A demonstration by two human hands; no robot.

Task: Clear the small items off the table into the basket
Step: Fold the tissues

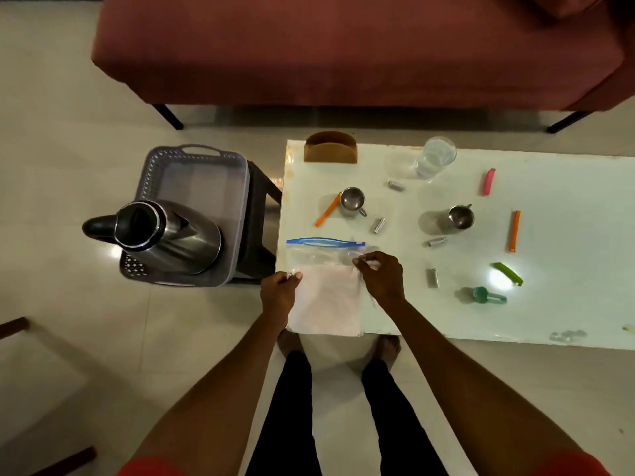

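- The zip bag (324, 290), clear with a blue seal strip and something white inside, lies at the near left corner of the table (567, 304), its long axis running from the seal at the far end toward the person, its near end hanging just past the table edge
- Both hands are on it: the left hand (278, 293) pinches the bag's left edge about midway along, fingers curled; the right hand (381, 276) pinches the right side nearer the seal, fingertips drawn together on the plastic
- The basket (192, 180), grey and perforated, sits on a dark stool just left of the table, so the bag must travel leftward; the left hand is the nearer one
- A steel kettle (161, 235) fills the basket's near end, leaving the far half free
- Both forearms reach forward and slightly inward, wrists low over the table edge
- Still on the table further right: batteries such as one (379, 225) just beyond the bag, coloured clips such as the orange one (327, 210), two steel cups and a glass
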